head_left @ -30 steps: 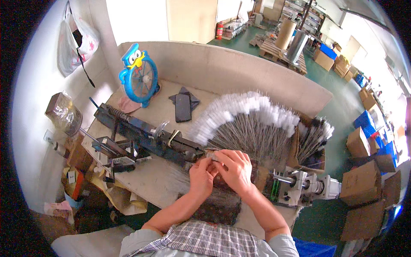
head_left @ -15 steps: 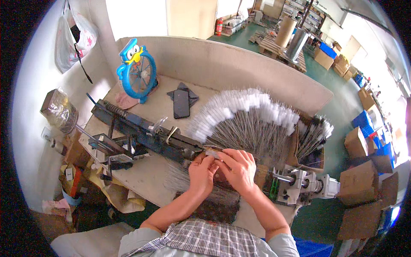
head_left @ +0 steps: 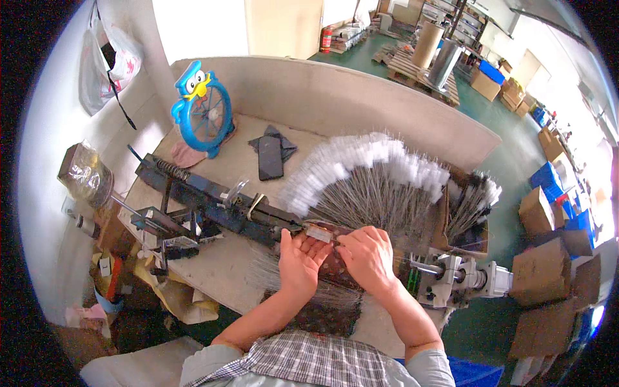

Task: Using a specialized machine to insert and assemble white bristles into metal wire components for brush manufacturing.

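Note:
A fan of thin metal rods with white tips spreads over the bench in front of me. My left hand and my right hand meet at the near ends of the rods, beside a long dark metal machine. Both hands pinch a small clear-tipped piece between their fingertips, right at the machine's end. A dark patterned cloth lies under my hands.
A blue bird-shaped fan stands at the back left. A dark phone on a grey cloth lies beyond the machine. A motor unit sits at the right. A box of more rods and cardboard boxes stand to the right.
My hands have stayed at the rods' near ends, with the fingers shifting slightly toward the machine's end. The view has tilted a little.

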Demonstrator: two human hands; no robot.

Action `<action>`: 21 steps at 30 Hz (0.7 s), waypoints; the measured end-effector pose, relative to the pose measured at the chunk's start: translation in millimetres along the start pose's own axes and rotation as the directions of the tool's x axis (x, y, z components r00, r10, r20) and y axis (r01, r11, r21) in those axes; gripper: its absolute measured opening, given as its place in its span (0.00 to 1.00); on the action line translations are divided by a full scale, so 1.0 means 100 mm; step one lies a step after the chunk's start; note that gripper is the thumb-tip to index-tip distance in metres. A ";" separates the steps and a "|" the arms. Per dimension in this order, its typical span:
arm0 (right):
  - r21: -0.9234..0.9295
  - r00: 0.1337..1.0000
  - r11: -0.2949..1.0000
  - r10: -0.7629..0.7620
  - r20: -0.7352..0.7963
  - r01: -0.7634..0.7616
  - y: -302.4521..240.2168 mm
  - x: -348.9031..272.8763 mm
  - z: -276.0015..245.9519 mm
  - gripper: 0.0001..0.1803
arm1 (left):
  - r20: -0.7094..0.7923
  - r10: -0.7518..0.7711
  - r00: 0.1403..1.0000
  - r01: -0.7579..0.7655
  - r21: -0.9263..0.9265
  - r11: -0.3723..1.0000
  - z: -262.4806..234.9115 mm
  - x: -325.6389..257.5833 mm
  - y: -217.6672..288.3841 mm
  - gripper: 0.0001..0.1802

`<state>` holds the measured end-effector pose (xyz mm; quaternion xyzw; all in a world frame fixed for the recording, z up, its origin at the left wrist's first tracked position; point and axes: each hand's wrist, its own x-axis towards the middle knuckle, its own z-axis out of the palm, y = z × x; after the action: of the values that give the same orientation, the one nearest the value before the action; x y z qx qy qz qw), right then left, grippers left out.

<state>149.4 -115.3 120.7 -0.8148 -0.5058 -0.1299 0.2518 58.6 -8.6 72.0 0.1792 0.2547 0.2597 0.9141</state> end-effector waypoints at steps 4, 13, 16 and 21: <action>0.007 0.999 1.000 -0.029 -0.014 0.029 0.04 -0.11 0.09 0.07 | 0.046 -0.031 0.998 0.028 0.073 0.997 -0.03 -0.03 0.02 0.38; 0.228 0.994 0.973 0.055 -0.100 -0.031 0.02 -0.11 -0.20 0.07 | 0.120 -0.098 0.988 0.057 0.309 0.949 -0.17 -0.14 0.02 0.35; 0.328 0.991 0.936 0.129 0.026 -0.130 0.11 -0.39 -0.19 0.07 | 0.064 -0.111 0.992 0.078 0.389 0.918 -0.35 -0.21 0.12 0.27; 0.288 0.967 0.927 0.200 0.156 -0.239 0.31 -0.96 -0.09 0.07 | -0.114 0.243 0.963 -0.151 0.519 0.842 -1.27 -0.13 0.74 0.11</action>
<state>134.4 -204.2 75.1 -0.8243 -0.4399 0.0295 0.3553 -50.5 67.9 8.9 0.4139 0.3734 0.2913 0.7774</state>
